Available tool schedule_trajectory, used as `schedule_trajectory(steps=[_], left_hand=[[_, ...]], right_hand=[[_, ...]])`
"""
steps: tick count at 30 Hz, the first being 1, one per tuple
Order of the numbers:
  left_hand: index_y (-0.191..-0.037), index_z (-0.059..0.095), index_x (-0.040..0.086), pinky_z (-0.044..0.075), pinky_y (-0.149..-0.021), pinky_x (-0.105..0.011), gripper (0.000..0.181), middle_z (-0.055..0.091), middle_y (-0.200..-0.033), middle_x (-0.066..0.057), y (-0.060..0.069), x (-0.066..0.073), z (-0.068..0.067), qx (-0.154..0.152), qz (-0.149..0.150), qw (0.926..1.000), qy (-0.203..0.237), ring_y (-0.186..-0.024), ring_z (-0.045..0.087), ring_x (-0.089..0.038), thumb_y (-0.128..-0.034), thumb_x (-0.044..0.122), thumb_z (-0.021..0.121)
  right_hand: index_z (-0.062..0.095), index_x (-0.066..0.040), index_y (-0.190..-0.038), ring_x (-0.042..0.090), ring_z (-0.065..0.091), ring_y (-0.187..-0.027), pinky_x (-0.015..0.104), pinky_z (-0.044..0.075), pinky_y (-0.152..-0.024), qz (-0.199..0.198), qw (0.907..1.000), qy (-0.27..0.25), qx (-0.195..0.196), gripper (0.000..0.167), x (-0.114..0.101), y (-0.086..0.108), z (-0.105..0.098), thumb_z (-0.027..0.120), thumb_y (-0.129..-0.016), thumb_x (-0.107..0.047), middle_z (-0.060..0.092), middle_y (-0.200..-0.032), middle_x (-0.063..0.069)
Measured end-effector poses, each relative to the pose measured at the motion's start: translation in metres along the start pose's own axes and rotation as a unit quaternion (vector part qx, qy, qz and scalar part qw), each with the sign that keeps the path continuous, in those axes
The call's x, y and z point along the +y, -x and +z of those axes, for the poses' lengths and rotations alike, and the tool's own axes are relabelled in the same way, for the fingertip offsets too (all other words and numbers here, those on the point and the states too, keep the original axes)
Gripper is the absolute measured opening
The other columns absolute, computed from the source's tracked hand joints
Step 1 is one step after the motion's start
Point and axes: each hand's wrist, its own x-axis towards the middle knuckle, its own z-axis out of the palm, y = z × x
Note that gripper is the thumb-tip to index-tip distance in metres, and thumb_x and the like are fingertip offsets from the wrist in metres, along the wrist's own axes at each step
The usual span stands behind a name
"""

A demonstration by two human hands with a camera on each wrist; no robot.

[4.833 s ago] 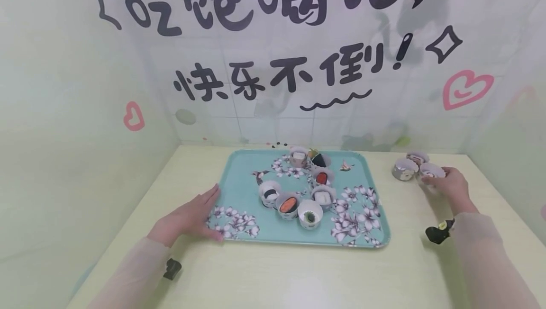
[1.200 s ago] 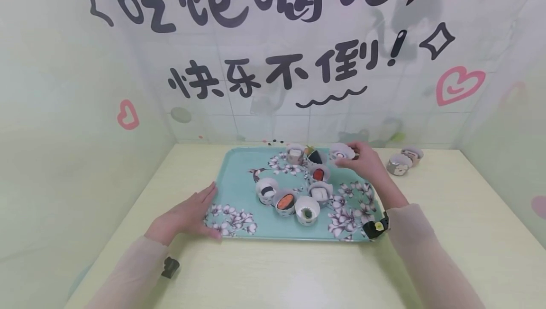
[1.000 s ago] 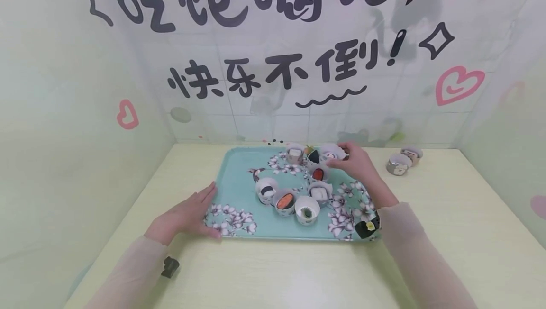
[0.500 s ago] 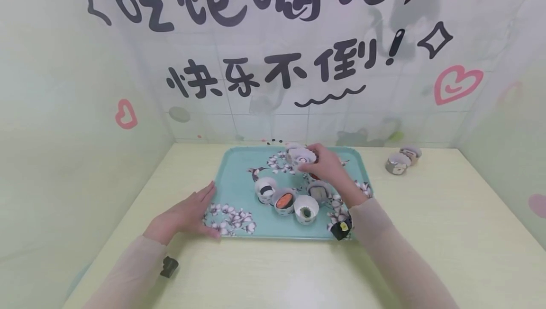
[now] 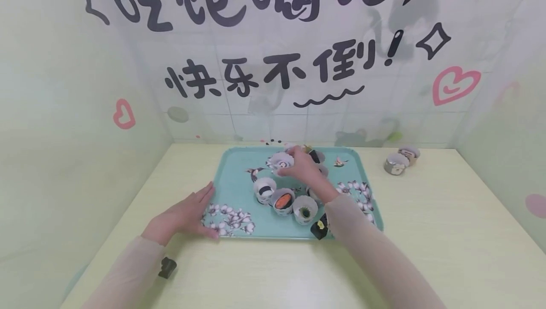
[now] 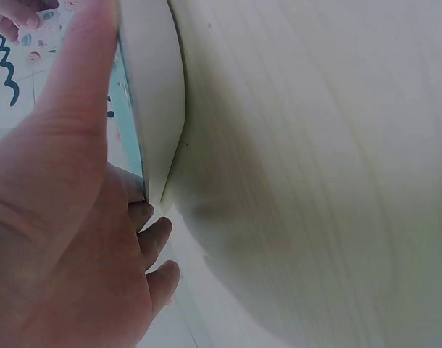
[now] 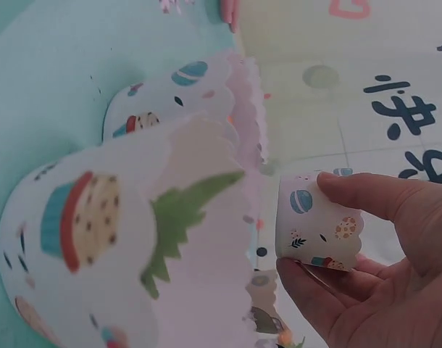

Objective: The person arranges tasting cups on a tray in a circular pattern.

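Observation:
In the head view, my right hand (image 5: 304, 166) pinches a scalloped paper baking cup (image 5: 279, 163) above the back middle of a blue floral tray (image 5: 232, 188). In the right wrist view, thumb and fingers clasp this printed cup (image 7: 311, 225) by its sides. On the tray stand a cup with white-and-black toy sushi (image 5: 265, 191), a cup with orange-topped sushi (image 5: 283, 201) and a cup with a green piece (image 5: 304, 210). Further cups are partly hidden behind my right hand. My left hand (image 5: 187, 216) rests against the tray's front left corner, fingers extended, thumb along the front edge.
Two more paper cups (image 5: 396, 164) stand on the pale wooden table (image 5: 435, 204), right of the tray. Behind the table hangs a white sheet (image 5: 273, 124) with black writing. A black device (image 5: 168, 268) is at the left wrist.
My right hand has taken a cup from the group of three at right and carried it leftward over the tray, past the back cups. My left hand stays at the tray's corner.

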Motion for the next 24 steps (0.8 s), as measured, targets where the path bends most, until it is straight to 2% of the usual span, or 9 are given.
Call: schedule_trajectory(steps=[8, 14, 19, 24], left_hand=[[-0.155, 0.013, -0.009, 0.024, -0.121, -0.062, 0.139, 0.009, -0.165, -0.028, -0.001, -0.002, 0.001, 0.001, 0.000, 1.0000, 0.000, -0.149, 0.019, -0.050, -0.0632, 0.072, 0.078], [-0.155, 0.014, -0.011, 0.026, -0.121, -0.062, 0.138, 0.010, -0.164, -0.029, 0.000, -0.002, 0.000, 0.006, 0.004, 1.0000, -0.006, -0.149, 0.020, -0.050, -0.0633, 0.072, 0.078], [-0.154, 0.014, -0.011, 0.026, -0.121, -0.062, 0.138, 0.010, -0.164, -0.030, 0.001, -0.001, 0.000, 0.005, 0.005, 1.0000, -0.004, -0.148, 0.020, -0.051, -0.0635, 0.071, 0.078], [-0.155, 0.014, -0.010, 0.026, -0.121, -0.062, 0.139, 0.010, -0.164, -0.029, 0.000, -0.001, 0.001, 0.006, 0.005, 1.0000, -0.003, -0.149, 0.021, -0.050, -0.0629, 0.072, 0.078]], right_hand=[[0.047, -0.011, -0.143, 0.030, 0.051, -0.134, 0.048, 0.047, -0.110, 0.003, 1.0000, 0.006, -0.005, 0.064, -0.004, -0.007, 0.012, 0.077, -0.088, -0.023, 0.052, -0.147, 0.013], [0.048, -0.011, -0.142, 0.029, 0.055, -0.129, 0.048, 0.047, -0.110, 0.002, 0.9997, 0.022, -0.010, 0.062, -0.005, -0.010, 0.017, 0.077, -0.088, -0.021, 0.056, -0.144, 0.011], [0.046, -0.008, -0.142, 0.028, 0.056, -0.127, 0.047, 0.049, -0.108, 0.016, 0.9996, 0.011, -0.020, 0.063, -0.006, -0.013, 0.020, 0.077, -0.088, -0.019, 0.056, -0.143, 0.013], [0.044, -0.008, -0.145, 0.030, 0.052, -0.133, 0.048, 0.047, -0.111, 0.035, 0.9989, 0.005, -0.031, 0.066, -0.006, -0.014, 0.020, 0.077, -0.088, -0.016, 0.053, -0.147, 0.014]])
